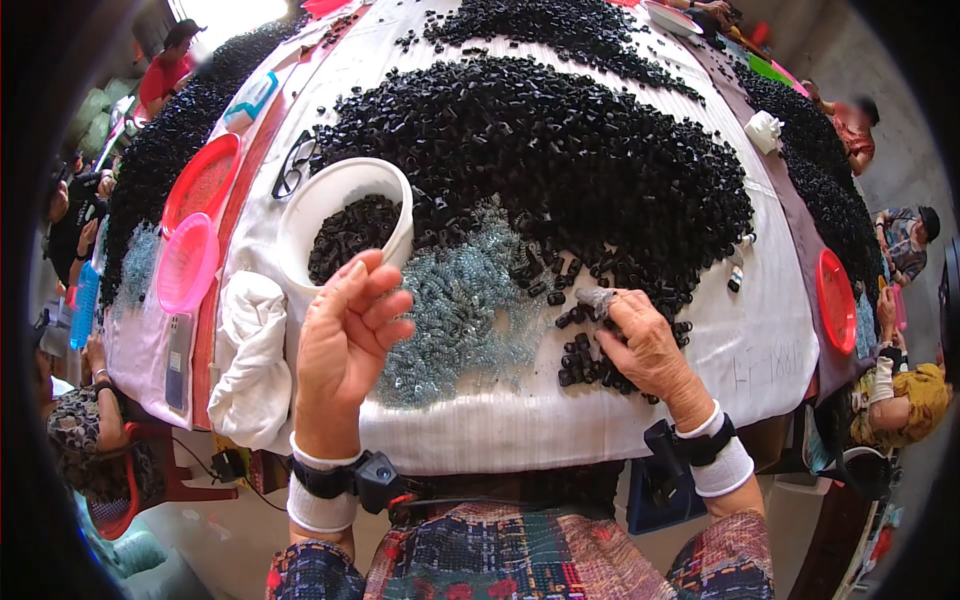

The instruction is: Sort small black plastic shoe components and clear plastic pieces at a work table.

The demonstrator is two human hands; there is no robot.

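My left hand (348,345) is raised palm up over the near edge of the table, its fingers loosely curled and apart, with nothing visible in it. Just beyond it stands a white bowl (293,235) partly filled with small black pieces. Right of that hand lies a pile of small clear bluish pieces (440,325). Stretched over a small cluster of black tube-like pieces (578,362), my right hand (655,345) has a grey covering (596,299) on a fingertip. Thumb and forefinger are apart there; the undersides of its other fingers are hidden.
A large heap of black pieces (560,150) covers the middle of the white cloth (770,310). Eyeglasses (293,165), a crumpled white cloth (250,350), a pink basket (187,262) and a phone (179,360) lie leftward. Other people sit at neighbouring tables on both sides.
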